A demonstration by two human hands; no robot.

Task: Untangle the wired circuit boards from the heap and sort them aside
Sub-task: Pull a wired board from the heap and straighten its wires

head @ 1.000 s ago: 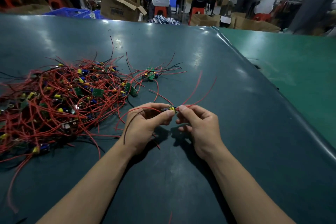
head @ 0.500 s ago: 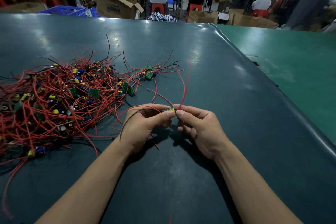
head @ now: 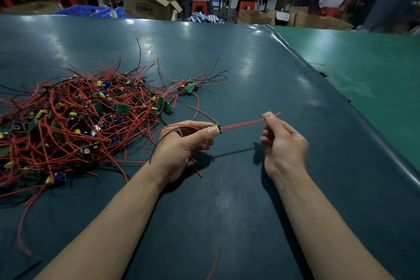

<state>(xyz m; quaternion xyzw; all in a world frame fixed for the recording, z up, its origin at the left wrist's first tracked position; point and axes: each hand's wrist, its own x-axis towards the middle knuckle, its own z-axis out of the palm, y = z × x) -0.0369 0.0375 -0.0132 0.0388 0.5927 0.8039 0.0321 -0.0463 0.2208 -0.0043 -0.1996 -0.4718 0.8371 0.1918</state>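
- Head view: a left hand (head: 181, 143) pinches a small circuit board (head: 216, 129) above the dark table (head: 250, 211); the right hand (head: 281, 143) pinches its red wires (head: 243, 124), drawn out rightward.
- The wires' long axis runs left to right between the hands, which are held apart.
- The heap (head: 75, 120) lies left, nearer the left hand.
- The thumb hides most of the board; the sorted pile (head: 188, 87) is small and indistinct.

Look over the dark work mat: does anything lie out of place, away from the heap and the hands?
Yes. A loose red wire lies alone on the mat near the bottom edge, between the forearms, with no board visible on it. It sits well apart from the tangled heap at the left.
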